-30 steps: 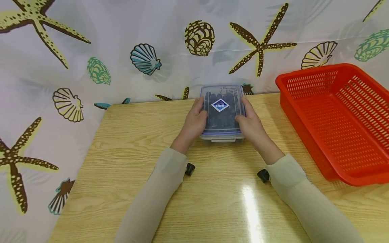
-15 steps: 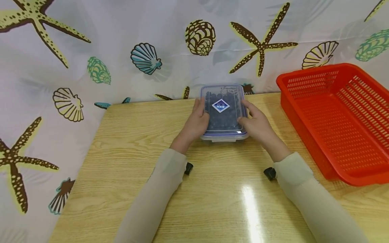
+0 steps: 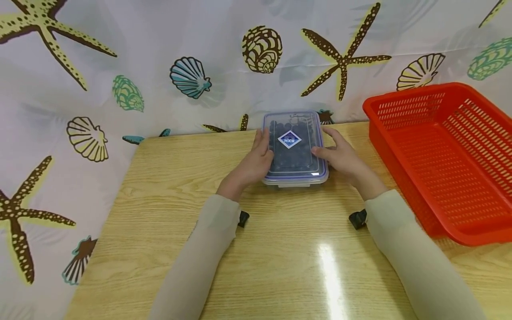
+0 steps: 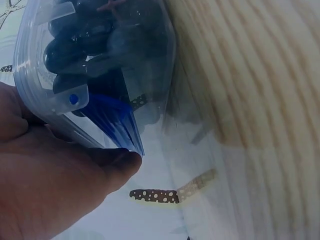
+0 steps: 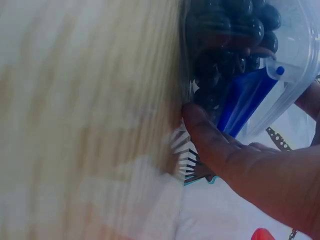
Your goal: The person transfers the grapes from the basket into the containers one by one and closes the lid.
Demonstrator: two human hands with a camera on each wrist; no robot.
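Note:
A clear lidded food container (image 3: pixel 294 160) with a blue-edged lid and a diamond label stands at the table's back edge. Dark, glossy round things (image 5: pixel 245 30) fill much of it. My left hand (image 3: pixel 254 162) holds its left side, thumb at the lid's edge. On the right side, my right hand (image 3: pixel 346 155) rests its thumb on the lid, its fingers down along the wall. The left wrist view has a blue side flap (image 4: pixel 117 120) slanting outward, a fingertip at its end. Another blue flap (image 5: pixel 247 95) slants out above the fingers in the right wrist view.
A red slotted plastic basket (image 3: pixel 440 169) stands right of the right forearm. Behind the wooden table (image 3: pixel 168 178) hangs a white cloth (image 3: pixel 228 40) printed with shells and starfish. Small black pieces (image 3: pixel 357 219) show at both wrists.
My right hand has shifted slightly outward and its fingers have spread apart. The left wrist has moved a little to the left. The container has stayed nearly in place.

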